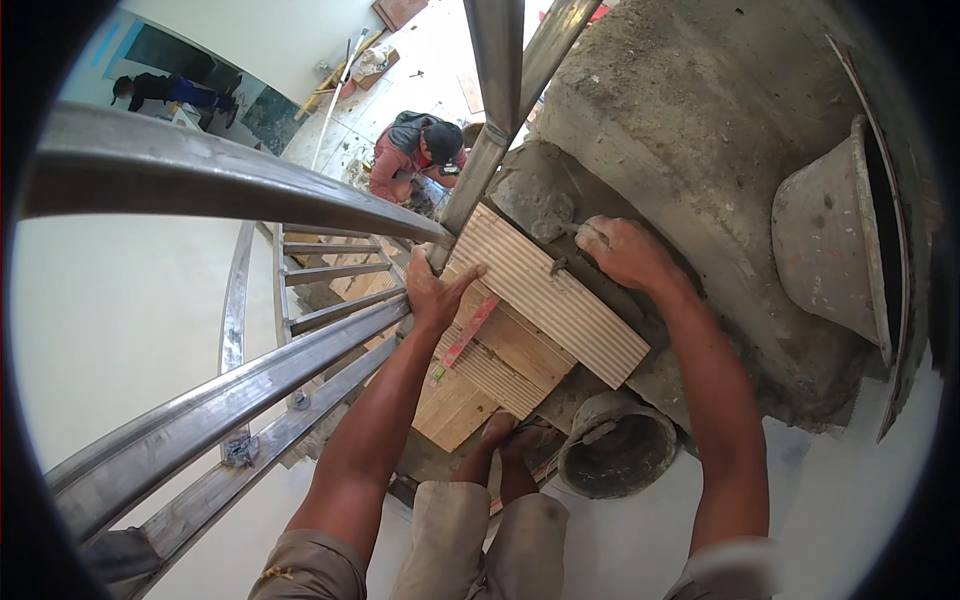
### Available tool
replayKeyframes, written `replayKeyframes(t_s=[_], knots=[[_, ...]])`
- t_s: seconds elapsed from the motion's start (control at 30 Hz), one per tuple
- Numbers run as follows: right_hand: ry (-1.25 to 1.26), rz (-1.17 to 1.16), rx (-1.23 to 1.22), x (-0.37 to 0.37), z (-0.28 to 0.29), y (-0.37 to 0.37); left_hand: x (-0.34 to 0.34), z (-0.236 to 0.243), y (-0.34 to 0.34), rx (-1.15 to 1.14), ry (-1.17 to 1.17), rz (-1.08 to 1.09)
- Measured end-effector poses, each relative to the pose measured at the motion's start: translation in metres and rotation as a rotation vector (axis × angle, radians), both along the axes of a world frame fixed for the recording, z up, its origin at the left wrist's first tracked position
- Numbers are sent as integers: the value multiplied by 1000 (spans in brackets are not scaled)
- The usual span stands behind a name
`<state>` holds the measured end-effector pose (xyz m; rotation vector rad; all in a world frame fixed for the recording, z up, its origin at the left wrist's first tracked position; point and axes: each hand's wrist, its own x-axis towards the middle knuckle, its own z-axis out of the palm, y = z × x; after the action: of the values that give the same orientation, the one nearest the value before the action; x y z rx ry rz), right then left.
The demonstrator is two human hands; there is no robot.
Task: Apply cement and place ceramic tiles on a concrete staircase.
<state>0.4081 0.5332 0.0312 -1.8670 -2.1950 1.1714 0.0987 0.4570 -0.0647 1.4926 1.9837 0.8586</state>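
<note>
My right hand (625, 252) is closed round the handle of a trowel; its blade (540, 210), coated in wet grey mortar, rests over the mortar at the far edge of a ribbed beige tile (560, 293). My left hand (437, 297) is at the tile's left end, beside the metal railing post (470, 185). Its thumb and fingers are spread, one digit stretched toward the tile; part of the hand is hidden against the post. A small mortar-smeared piece (558, 266) lies on the tile's face.
Metal railing bars (240, 180) cross the left side. Wood-look step tiles (460, 405) and a red strip (470, 330) lie below. A mortar-stained bucket (618, 445) stands near my feet; a large grey tub (830, 235) is at right. Another person (415, 155) crouches beyond the railing.
</note>
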Motion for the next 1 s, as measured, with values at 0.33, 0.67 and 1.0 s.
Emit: replayKeyframes(t_s=[0.33, 0.67, 1.0], knots=[[-304, -113, 75, 45, 45, -63, 0, -3, -1, 28, -28, -18], [-306, -111, 302, 38, 23, -139, 9, 13, -1, 74, 23, -16], [-336, -155, 326, 34, 11, -92, 9, 13, -1, 36, 9, -17]])
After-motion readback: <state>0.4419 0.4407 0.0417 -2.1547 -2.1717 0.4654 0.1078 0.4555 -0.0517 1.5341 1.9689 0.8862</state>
